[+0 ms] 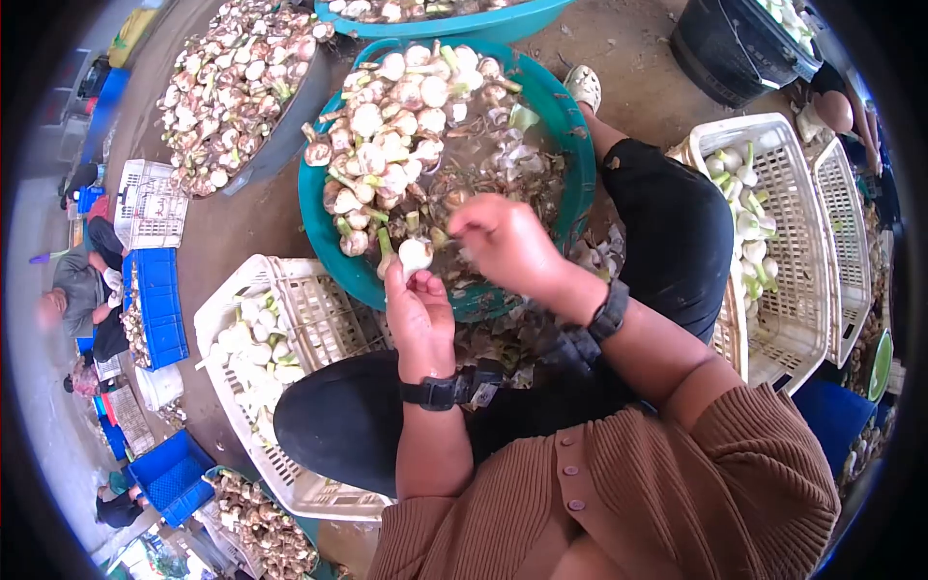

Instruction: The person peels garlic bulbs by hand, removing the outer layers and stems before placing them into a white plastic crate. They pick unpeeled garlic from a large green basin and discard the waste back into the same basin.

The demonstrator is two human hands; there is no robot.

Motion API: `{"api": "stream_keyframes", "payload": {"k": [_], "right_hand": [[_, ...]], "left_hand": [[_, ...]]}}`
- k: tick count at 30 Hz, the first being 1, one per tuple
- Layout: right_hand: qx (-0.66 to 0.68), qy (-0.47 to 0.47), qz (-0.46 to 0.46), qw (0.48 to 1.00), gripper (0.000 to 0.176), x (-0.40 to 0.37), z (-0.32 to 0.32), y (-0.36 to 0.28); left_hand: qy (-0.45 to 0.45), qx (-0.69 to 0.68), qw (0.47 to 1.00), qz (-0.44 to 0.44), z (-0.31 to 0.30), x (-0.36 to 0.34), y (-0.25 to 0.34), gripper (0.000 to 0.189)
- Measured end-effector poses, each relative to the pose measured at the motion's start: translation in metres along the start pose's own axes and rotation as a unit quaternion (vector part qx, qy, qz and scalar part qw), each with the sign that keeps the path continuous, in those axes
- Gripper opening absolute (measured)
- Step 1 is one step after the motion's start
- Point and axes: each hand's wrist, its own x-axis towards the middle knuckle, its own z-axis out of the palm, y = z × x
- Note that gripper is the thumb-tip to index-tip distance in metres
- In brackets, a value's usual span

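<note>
Head view: the left hand (pixel 420 314) is raised palm up, wrist nearly straight, its fingertips pinching a white garlic bulb (pixel 416 254) over the near side of the green tub (pixel 577 135). The right hand (pixel 512 246), apart from it, comes in from the right with curled, blurred fingers; whether it grips anything I cannot tell. The pinched bulb lies to its left. Beyond both hands, a heap of bulbs (pixel 387 145) fills the tub's far left part
</note>
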Motion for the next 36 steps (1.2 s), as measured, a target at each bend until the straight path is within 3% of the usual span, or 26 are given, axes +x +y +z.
{"api": "stream_keyframes", "payload": {"k": [4, 6, 9, 11, 12, 14, 15, 16, 19, 21, 22, 23, 24, 25, 26, 27, 28, 29, 30, 31, 32, 33, 34, 36], "right_hand": [[-0.054, -0.058, -0.048, 0.996, 0.010, 0.002, 0.015, -0.019], [-0.092, -0.078, -0.047, 0.992, 0.010, 0.002, 0.020, -0.014], [-0.076, -0.107, 0.039, 0.991, 0.010, 0.005, 0.017, -0.001], [-0.106, -0.134, 0.103, 0.980, 0.011, 0.002, 0.014, 0.020], [-0.108, -0.132, 0.100, 0.980, 0.011, 0.000, 0.013, 0.024], [0.004, -0.029, 0.156, 0.987, 0.014, -0.006, 0.010, 0.010], [0.049, -0.024, 0.156, 0.986, 0.017, -0.008, 0.010, 0.003], [0.041, -0.035, 0.080, 0.995, 0.016, -0.006, 0.010, -0.005], [-0.037, -0.060, 0.007, 0.998, 0.013, -0.001, 0.012, -0.013], [0.014, -0.060, 0.099, 0.993, 0.012, 0.004, 0.011, -0.005], [0.023, -0.002, 0.156, 0.987, 0.010, -0.001, 0.021, 0.022], [0.022, -0.052, 0.272, 0.961, 0.010, -0.001, 0.015, 0.050], [0.180, -0.041, 0.431, 0.883, 0.012, -0.005, 0.007, 0.073], [0.199, -0.008, 0.477, 0.856, 0.019, -0.009, 0.002, 0.085], [0.206, 0.002, 0.481, 0.852, 0.025, -0.014, 0.001, 0.097], [0.212, -0.004, 0.485, 0.848, 0.026, -0.012, 0.009, 0.102], [0.217, -0.008, 0.491, 0.844, 0.028, -0.008, 0.019, 0.105], [0.215, -0.012, 0.494, 0.842, 0.028, -0.001, 0.035, 0.114], [0.089, -0.059, 0.478, 0.872, 0.028, 0.012, 0.052, 0.122], [-0.038, -0.105, 0.451, 0.885, 0.031, 0.019, 0.065, 0.137], [-0.040, -0.109, 0.449, 0.886, 0.031, 0.017, 0.076, 0.168], [-0.225, -0.291, 0.302, 0.879, 0.032, 0.012, 0.088, 0.209], [-0.392, -0.445, 0.127, 0.795, 0.035, 0.013, 0.093, 0.229], [-0.396, -0.413, 0.117, 0.812, 0.036, 0.018, 0.086, 0.202]], "left_hand": [[0.012, 0.018, 0.999, 0.044, 0.011, 0.000, 0.001, 0.016], [-0.034, 0.043, 0.997, 0.055, 0.000, 0.003, 0.006, 0.015], [0.009, 0.040, 0.998, 0.047, 0.002, 0.004, 0.003, 0.012], [-0.009, 0.015, 1.000, 0.024, 0.012, -0.004, 0.006, 0.011], [-0.029, -0.008, 1.000, 0.004, 0.017, -0.005, 0.007, 0.010], [-0.015, -0.021, 1.000, 0.007, 0.015, -0.001, 0.006, 0.011], [0.018, -0.006, 0.999, 0.027, 0.013, 0.001, 0.004, 0.012], [0.049, 0.012, 0.998, 0.047, 0.012, 0.001, 0.003, 0.012], [0.016, 0.026, 0.998, 0.053, 0.015, -0.003, 0.003, 0.015], [-0.001, -0.004, 0.997, 0.075, 0.008, -0.005, 0.012, 0.019], [-0.043, -0.107, 0.987, 0.111, -0.003, -0.001, 0.029, 0.019], [-0.083, -0.172, 0.967, 0.169, -0.018, -0.005, 0.054, 0.019], [-0.071, -0.209, 0.949, 0.226, -0.031, -0.015, 0.082, 0.018], [-0.098, -0.200, 0.942, 0.250, -0.037, -0.030, 0.116, 0.023], [-0.195, -0.265, 0.912, 0.246, -0.050, -0.040, 0.137, 0.038], [-0.046, -0.348, 0.880, 0.321, -0.047, -0.051, 0.151, 0.056], [0.083, -0.367, 0.865, 0.333, -0.036, -0.056, 0.162, 0.065], [0.106, -0.330, 0.878, 0.330, -0.024, -0.057, 0.155, 0.056], [0.127, -0.295, 0.889, 0.327, -0.013, -0.054, 0.141, 0.049], [0.046, -0.253, 0.922, 0.289, -0.020, -0.042, 0.129, 0.039], [-0.037, -0.208, 0.945, 0.249, -0.027, -0.029, 0.116, 0.029], [0.001, -0.146, 0.965, 0.216, -0.015, -0.021, 0.101, 0.022], [0.040, -0.083, 0.979, 0.183, -0.001, -0.013, 0.083, 0.017], [0.081, 0.007, 0.991, 0.105, 0.001, 0.012, 0.050, 0.023]]}}
